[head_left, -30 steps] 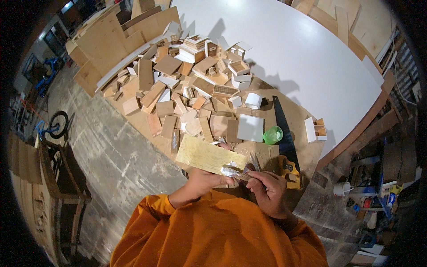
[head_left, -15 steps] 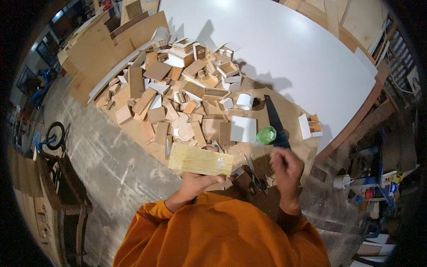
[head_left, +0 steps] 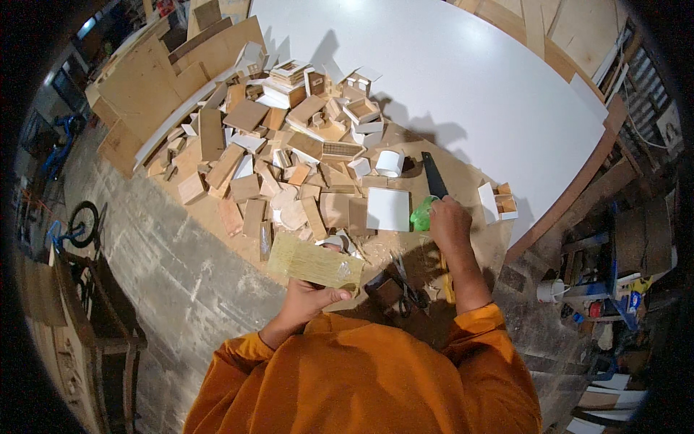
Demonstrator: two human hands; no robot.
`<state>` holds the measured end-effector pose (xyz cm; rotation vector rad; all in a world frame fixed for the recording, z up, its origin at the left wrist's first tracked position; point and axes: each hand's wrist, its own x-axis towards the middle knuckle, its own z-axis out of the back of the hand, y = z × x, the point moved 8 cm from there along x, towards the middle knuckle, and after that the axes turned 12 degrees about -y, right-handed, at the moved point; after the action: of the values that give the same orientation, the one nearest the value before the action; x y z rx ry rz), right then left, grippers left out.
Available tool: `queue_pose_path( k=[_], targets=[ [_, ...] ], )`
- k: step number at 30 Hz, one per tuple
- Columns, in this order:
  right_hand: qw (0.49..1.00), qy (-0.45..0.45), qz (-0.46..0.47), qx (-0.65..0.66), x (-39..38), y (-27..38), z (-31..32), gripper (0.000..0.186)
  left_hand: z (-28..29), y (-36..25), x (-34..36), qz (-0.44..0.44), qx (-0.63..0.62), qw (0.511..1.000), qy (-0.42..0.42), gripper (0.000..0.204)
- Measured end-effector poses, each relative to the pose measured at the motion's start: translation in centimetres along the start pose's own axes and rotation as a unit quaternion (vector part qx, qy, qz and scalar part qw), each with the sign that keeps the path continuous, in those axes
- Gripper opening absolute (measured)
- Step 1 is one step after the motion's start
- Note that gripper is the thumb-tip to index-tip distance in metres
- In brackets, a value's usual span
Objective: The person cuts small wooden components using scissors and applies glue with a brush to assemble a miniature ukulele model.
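My left hand (head_left: 307,304) grips a flat, pale yellow wooden block (head_left: 312,262) by its near edge, thumb in front. A shiny whitish patch lies near the block's right end. My right hand (head_left: 450,220) is at a green, cup-like container (head_left: 421,214) and covers its right side. The fingers of that hand are mostly hidden, so their grip does not show. Behind it lies a handsaw with a dark blade (head_left: 433,176); my right hand and forearm hide part of it. Left of the container is a white square panel (head_left: 387,209).
A heap of wooden offcuts and small boxes (head_left: 282,145) covers the table's left part. Scissors (head_left: 407,291) lie near the front edge. A small open box (head_left: 499,201) stands at the right. Beyond spreads a large white board (head_left: 448,79).
My right hand has moved forward and left to the green container. My left hand still holds the yellow block, which is now tilted, its right end lower.
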<state>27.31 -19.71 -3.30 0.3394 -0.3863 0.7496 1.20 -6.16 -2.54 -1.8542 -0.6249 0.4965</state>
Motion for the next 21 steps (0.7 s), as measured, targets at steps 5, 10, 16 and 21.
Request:
queue_pose_path(
  k=[5, 10, 16, 21],
  targets=[
    [0.996, 0.074, 0.017, -0.041, 0.4, 0.3, -1.7, 0.008, 0.1, 1.4, -0.3, 0.041, -0.01, 0.999, 0.014, 0.066],
    [0.997, 0.069, 0.014, 0.036, -0.1, 1.2, -0.9, 0.009, -0.2, 2.6, -0.3, 0.056, 0.0, 0.998, 0.034, 0.064],
    [0.994, -0.006, 0.018, 0.106, -0.7, 1.9, 0.8, 0.012, 0.1, 3.5, -0.3, 0.077, -0.029, 0.997, 0.013, 0.065],
    [0.98, -0.139, 0.013, 0.145, -1.0, 1.5, 3.9, 0.015, 0.2, 4.1, -0.1, 0.079, -0.034, 0.996, 0.021, 0.066]
  ],
)
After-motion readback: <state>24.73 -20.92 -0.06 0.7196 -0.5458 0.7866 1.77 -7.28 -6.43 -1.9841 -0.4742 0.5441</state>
